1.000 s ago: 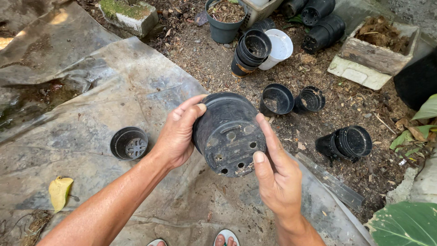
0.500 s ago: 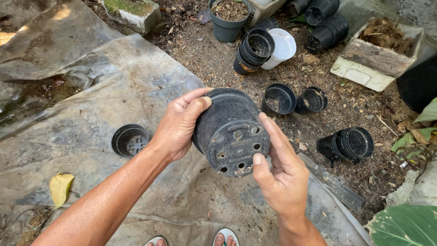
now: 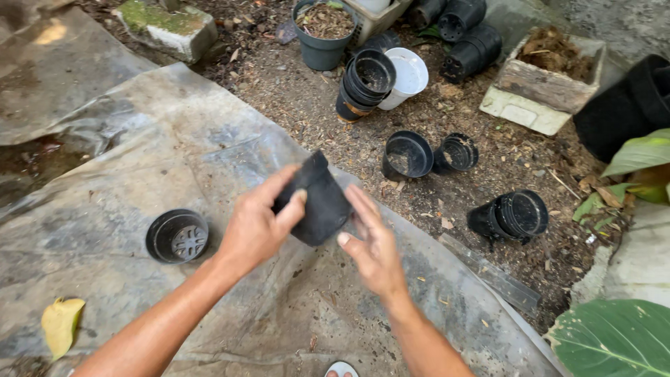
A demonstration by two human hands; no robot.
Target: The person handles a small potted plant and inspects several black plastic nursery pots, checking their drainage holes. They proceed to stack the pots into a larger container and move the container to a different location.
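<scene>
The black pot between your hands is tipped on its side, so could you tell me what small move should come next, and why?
Probably steady the black pot with the right hand first. It is tilted, pinched mainly by the left hand, while the right hand's fingers lie open beside its lower edge. A single pot stands upright on the grey sheet to the left, so a firm two-handed hold seems wise before any placing.
</scene>
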